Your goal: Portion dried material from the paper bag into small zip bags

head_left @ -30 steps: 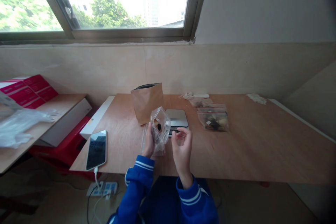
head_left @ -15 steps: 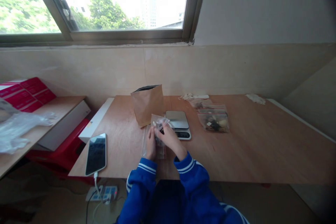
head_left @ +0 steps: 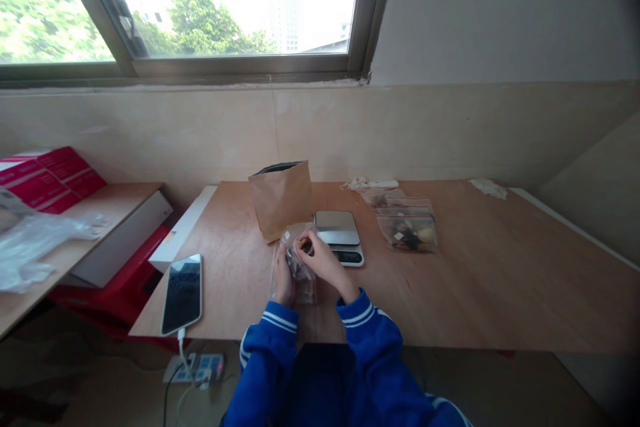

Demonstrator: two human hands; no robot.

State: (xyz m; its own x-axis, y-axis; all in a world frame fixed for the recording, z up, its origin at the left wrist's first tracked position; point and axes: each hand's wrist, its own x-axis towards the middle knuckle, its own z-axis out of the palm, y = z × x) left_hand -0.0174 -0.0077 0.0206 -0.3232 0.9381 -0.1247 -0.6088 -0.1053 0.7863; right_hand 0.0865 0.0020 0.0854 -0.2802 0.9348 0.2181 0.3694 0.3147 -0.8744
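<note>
My left hand is closed on a small clear plastic bag with a little white label. The fingers of my right hand pinch a small brownish piece at the bag's upper part; its kind is too small to make out. More clear bags lie on the table under my hands. Just right of them sits a kitchen scale with a metal plate and a dark display. A brown paper pouch stands behind my hands, its top open.
Zip bags with dark and pale contents lie right of the scale. A phone on a charging cable rests at the table's left edge, above a power strip. A white cloth-like scrap lies at the back right.
My right hand has drawn slightly back, and the brownish piece now shows between its fingers. The bag has shifted a little left and down in my left hand.
</note>
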